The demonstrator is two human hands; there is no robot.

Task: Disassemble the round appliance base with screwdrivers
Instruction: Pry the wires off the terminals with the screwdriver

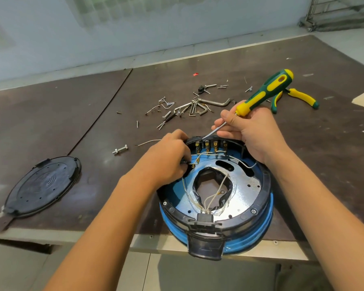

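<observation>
Both hands work the round appliance base (266, 185) on the table (93, 101): your right hand (252, 131) grips the screwdriver (265, 89), tip at the base's far rim; your left hand (166, 160) clutches that rim. Left of the base lies a black cover (42, 185).

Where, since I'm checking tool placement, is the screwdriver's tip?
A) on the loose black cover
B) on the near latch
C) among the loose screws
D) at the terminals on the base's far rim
D: the right hand holds the screwdriver, whose tip reaches the terminals on the far rim of the base.
</observation>
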